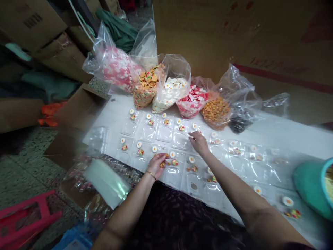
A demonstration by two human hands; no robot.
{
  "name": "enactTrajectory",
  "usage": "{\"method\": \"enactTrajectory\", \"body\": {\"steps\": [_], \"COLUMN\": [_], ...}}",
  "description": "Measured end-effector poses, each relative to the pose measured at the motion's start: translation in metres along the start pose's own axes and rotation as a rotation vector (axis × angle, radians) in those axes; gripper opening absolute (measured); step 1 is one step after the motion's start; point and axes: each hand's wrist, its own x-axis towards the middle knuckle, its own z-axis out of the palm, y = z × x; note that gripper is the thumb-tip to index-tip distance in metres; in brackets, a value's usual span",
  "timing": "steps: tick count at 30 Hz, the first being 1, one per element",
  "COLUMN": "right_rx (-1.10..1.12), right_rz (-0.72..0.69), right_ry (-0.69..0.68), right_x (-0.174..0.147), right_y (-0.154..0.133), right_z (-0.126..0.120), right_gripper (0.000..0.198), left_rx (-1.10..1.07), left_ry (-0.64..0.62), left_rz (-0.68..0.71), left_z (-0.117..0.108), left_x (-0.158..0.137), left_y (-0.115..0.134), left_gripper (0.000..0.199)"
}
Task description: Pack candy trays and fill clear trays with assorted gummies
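Note:
My left hand (156, 166) is curled around several small orange-brown pieces (162, 164) near the front row of transparent plastic trays (173, 176). My right hand (199, 143) reaches over the back row, its fingers pinched together beside a tray (180, 139); what they hold is too small to make out. Most trays carry a white disc with a yellow-orange centre, like a fried egg (172, 154), and a round red, green and yellow piece like a pizza (175, 162). Orange-brown bits also lie by the pizza piece (194, 168) in a front-row tray.
Along the white table's (262, 130) back stand open bags of pizza pieces (145, 88), egg pieces (173, 92), red-and-white pieces (194, 100) and orange-brown pieces (216, 110). A teal bucket (309, 187) is at right. Plastic sleeves (106, 180) and a pink stool (28, 218) are at left.

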Motion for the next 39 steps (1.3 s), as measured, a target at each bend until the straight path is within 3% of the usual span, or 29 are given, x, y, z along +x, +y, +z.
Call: {"method": "enactTrajectory", "body": {"steps": [4,6,9,12,14,19,27,29,31,35,37,39], "right_rx": [0.352,0.381,0.41,0.354,0.228,-0.136,-0.23,-0.177,-0.028,0.309,0.382,0.435], "right_rz": [-0.348,-0.39,-0.22,0.044,0.139,0.158,0.145,0.089,-0.063,-0.504,-0.492,-0.32], "right_ry": [-0.243,-0.291,-0.181,0.001,0.049,0.004,-0.041,0.022,0.014,-0.381,-0.462,-0.409], "right_x": [-0.037,-0.049,-0.042,-0.011,0.014,0.06,0.067,0.057,0.039,-0.007,-0.016,-0.009], "right_y": [-0.06,-0.074,-0.065,-0.041,-0.031,-0.031,-0.026,-0.036,-0.056,-0.1,-0.108,-0.103], "right_z": [0.015,0.026,0.035,0.037,0.039,0.053,0.059,0.057,0.06,0.074,0.082,0.086], "right_gripper": [0.02,0.016,0.014,0.012,0.014,0.023,0.025,0.026,0.024,0.019,0.017,0.015], "left_rx": [0.003,0.006,-0.036,-0.144,-0.185,-0.24,-0.348,-0.365,-0.373,-0.372,-0.367,-0.357], "left_ry": [0.004,0.017,0.005,-0.001,0.006,0.051,0.042,0.013,-0.005,-0.037,-0.055,-0.049], "left_rz": [0.014,0.008,-0.034,-0.057,-0.053,0.004,0.071,0.082,0.086,0.093,0.095,0.086], "left_z": [0.005,0.002,-0.011,-0.031,-0.043,-0.061,-0.064,-0.061,-0.057,-0.048,-0.047,-0.049], "left_x": [0.005,0.003,-0.002,-0.009,-0.014,-0.023,-0.021,-0.014,-0.005,0.008,0.01,0.01], "left_y": [0.0,-0.002,-0.002,0.0,0.0,0.002,0.019,0.023,0.025,0.026,0.027,0.03], "left_gripper": [0.019,0.018,0.02,0.023,0.026,0.024,0.018,0.018,0.02,0.029,0.032,0.032]}}
